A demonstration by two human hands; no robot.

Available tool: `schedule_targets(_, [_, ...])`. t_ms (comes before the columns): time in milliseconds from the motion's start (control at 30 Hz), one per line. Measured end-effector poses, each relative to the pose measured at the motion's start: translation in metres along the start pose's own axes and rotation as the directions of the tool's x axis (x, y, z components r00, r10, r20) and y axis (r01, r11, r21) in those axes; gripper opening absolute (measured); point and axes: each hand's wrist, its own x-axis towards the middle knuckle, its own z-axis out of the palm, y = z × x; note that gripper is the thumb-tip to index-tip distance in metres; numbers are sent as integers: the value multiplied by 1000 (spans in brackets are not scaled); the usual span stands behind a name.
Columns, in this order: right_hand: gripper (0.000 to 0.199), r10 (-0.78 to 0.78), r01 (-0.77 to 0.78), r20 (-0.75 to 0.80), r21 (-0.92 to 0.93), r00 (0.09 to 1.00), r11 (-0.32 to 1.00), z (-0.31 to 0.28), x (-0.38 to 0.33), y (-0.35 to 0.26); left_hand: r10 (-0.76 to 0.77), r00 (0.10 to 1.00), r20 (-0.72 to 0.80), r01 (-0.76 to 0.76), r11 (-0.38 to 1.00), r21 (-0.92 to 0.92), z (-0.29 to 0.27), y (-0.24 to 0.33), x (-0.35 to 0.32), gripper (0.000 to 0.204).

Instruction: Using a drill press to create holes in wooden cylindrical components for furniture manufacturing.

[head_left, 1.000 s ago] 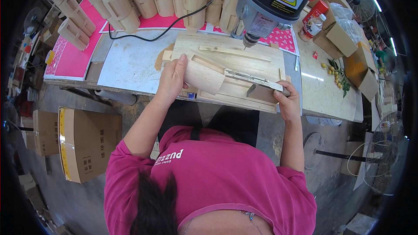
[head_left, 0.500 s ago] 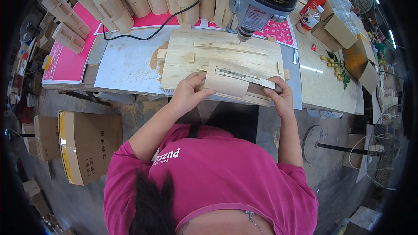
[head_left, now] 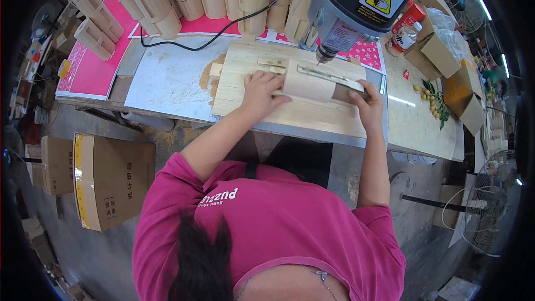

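A pale wooden cylinder block (head_left: 306,86) lies on its side on the wooden jig board (head_left: 245,106). A narrow light strip with metal-looking parts (head_left: 334,78) runs along its slotted top. My left hand (head_left: 261,95) is closed on the cylinder's left end, thumb in front, some fingers bent over the board. At the other end my right hand (head_left: 368,105) pinches the strip and a darker bar (head_left: 343,93) that sticks out of the cylinder. Just behind the block, the drill press (head_left: 345,28) holds its bit above the board, close to the strip.
Stacked slotted wooden cylinders (head_left: 167,0) line the back of the bench. A black cable (head_left: 223,20) crosses to the drill. On the right are a bottle (head_left: 404,39), an open carton (head_left: 440,47) and fruit on a twig (head_left: 432,100). Cardboard boxes (head_left: 117,184) stand on the floor at left.
Both hands have moved the cylinder block away from my body, from above the board's front edge onto the board, closer to the drill bit. The view has shifted slightly.
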Motion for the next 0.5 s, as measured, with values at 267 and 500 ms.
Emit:
schedule_targets(267, [44, 15, -20, 99, 46, 995, 999, 21, 16, -5, 87, 996, 24, -85, 992, -95, -5, -34, 5, 47])
schedule_targets(500, [61, -219, 221, -70, 17, 973, 975, -14, 59, -94, 132, 987, 89, -126, 989, -79, -10, -35, 7, 45])
